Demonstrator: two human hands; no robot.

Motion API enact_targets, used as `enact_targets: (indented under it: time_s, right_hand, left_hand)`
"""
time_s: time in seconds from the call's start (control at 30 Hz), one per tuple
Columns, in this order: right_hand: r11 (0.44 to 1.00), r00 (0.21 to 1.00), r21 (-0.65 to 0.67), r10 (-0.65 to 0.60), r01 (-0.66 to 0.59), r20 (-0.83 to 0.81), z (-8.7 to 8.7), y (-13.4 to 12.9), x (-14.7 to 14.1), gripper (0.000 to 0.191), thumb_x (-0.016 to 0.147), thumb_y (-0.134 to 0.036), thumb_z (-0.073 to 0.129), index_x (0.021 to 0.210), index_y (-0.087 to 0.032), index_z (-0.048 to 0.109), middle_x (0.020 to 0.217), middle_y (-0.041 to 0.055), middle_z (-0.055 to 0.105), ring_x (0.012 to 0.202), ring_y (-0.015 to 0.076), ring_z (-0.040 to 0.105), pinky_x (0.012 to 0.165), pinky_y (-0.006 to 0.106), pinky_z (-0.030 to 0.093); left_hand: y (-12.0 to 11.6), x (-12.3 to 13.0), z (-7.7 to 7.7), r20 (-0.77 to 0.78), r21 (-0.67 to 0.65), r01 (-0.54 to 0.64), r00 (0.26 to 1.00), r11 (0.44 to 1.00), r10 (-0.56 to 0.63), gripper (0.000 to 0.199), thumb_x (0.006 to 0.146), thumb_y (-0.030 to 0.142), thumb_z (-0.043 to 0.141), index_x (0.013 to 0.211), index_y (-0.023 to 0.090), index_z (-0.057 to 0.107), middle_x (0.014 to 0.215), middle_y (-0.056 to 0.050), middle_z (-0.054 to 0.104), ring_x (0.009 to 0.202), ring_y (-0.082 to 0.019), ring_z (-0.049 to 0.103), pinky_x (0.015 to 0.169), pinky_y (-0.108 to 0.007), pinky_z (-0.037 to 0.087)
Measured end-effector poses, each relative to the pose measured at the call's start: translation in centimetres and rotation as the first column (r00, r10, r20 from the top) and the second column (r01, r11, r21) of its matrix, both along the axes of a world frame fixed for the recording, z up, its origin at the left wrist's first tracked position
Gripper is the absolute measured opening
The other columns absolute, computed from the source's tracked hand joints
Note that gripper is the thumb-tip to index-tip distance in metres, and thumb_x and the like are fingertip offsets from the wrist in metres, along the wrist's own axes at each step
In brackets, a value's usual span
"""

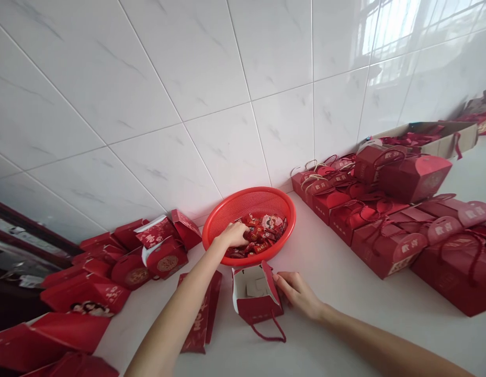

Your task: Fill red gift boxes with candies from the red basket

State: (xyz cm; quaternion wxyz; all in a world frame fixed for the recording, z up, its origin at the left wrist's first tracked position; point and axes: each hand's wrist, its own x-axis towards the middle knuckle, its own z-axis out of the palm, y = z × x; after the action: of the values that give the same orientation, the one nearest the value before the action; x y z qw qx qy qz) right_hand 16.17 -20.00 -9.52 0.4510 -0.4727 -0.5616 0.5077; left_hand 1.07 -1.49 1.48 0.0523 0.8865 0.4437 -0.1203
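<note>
My left hand point(235, 234) is inside a red plastic basket point(289, 209), its fingers bent and closed in among small red wrapped candies point(262, 242); the fingertips are partly hidden. In front of the basket an open red gift box point(258, 310) stands upright, with a white interior and a dark red cord handle hanging at its near side. I see no candies in the visible part of its inside. At the box's right side, my right hand point(295, 290) is closed on the edge of its raised flap. Beside it lies a flattened red carton point(195, 335), partly behind my left forearm.
Several red boxes point(136, 269) with open tops crowd the left side. Closed red boxes point(387, 243) with cord handles stand in rows on the right. Behind them is a cardboard tray point(458, 137) of red items. A tiled wall point(215, 141) bounds the white tabletop point(317, 262).
</note>
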Motion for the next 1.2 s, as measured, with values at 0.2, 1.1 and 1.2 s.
enact_targets:
  time_s: [0.2,1.1,1.2]
  right_hand:
    - [1.0,0.999,-0.024,0.017,-0.016,0.031,-0.3,0.1,0.1,0.061,0.089,-0.076,0.035,0.062,-0.021,0.04,0.054,-0.0026,0.041,0.05,0.0102,0.035,0.046,0.024,0.028]
    - [0.999,0.996,0.041,0.009,-0.013,0.091,-0.6,0.6,-0.2,0.067,0.087,-0.082,0.027,0.061,-0.021,0.036,0.057,-0.0021,0.039,0.055,0.011,0.032,0.05,0.026,0.024]
    - [1.0,0.996,0.026,0.013,-0.016,0.093,-0.5,0.4,-0.1,0.067,0.087,-0.082,0.028,0.061,-0.021,0.038,0.056,-0.0021,0.039,0.055,0.0112,0.032,0.049,0.026,0.024]
  left_hand:
    - [0.0,-0.3,-0.2,0.059,0.056,-0.057,0.997,0.997,0.053,0.025,0.082,0.009,0.056,0.094,0.021,0.075,0.101,-0.009,0.075,0.093,-0.024,0.07,0.078,-0.029,0.051]
    - [-2.8,2.0,0.6,0.415,-0.194,0.247,0.898,0.949,-0.149,0.035,0.08,0.026,0.066,0.114,0.024,0.074,0.116,-0.001,0.076,0.103,-0.019,0.071,0.09,-0.023,0.053]
    - [-2.9,2.7,0.5,0.363,-0.219,0.248,0.918,0.944,-0.157,0.041,0.078,0.025,0.066,0.119,0.027,0.071,0.116,-0.002,0.076,0.102,-0.021,0.071,0.086,-0.025,0.054]
